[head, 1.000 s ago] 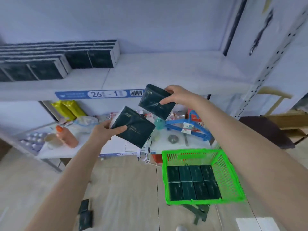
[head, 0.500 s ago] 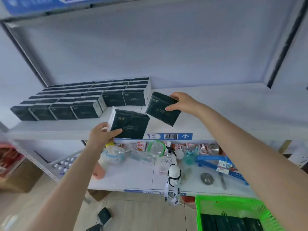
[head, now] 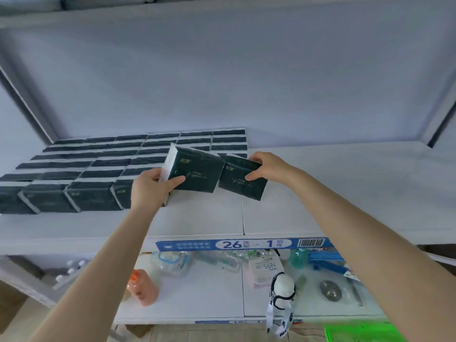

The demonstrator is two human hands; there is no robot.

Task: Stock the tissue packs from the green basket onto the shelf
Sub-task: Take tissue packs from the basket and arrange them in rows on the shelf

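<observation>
Left hand (head: 148, 188), right hand (head: 269, 166) grip two tissue packs (head: 197, 169) (one each).

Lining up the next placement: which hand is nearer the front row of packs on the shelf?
Left. The left hand, holding one pack, is at the right end of the front row; the right hand holds another pack farther right, above bare shelf.

2 bare forearms (head: 106, 257), bare left hand (head: 148, 187), right hand (head: 267, 169).
</observation>
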